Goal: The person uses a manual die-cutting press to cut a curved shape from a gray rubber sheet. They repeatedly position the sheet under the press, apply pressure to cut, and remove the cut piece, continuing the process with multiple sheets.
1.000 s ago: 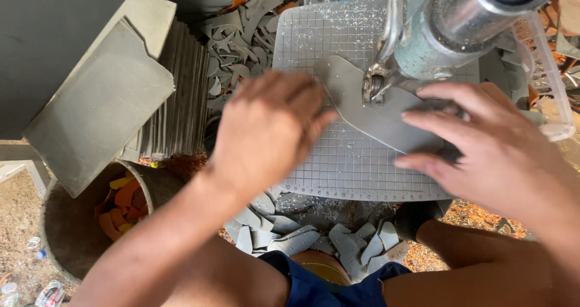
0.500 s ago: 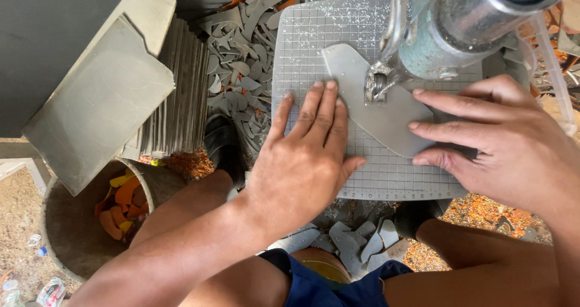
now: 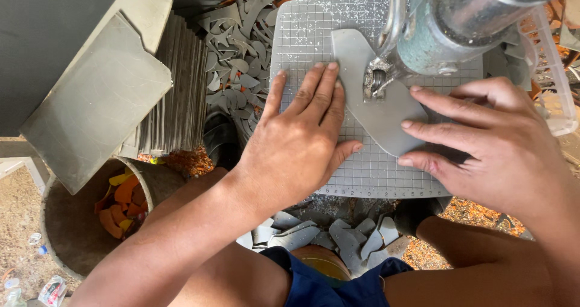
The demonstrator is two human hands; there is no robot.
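Both hands, left (image 3: 302, 144) and right (image 3: 483, 144), press flat and empty on the sheet (image 3: 374, 107), its curved outline seemingly part cut at the blade (image 3: 376, 80).

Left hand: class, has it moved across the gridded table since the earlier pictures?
Yes. The left hand has slid right along the gridded table, toward the grey sheet piece.

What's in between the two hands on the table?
Between the left hand and the right hand, the head view shows the grey cut-out piece and the machine's blade.
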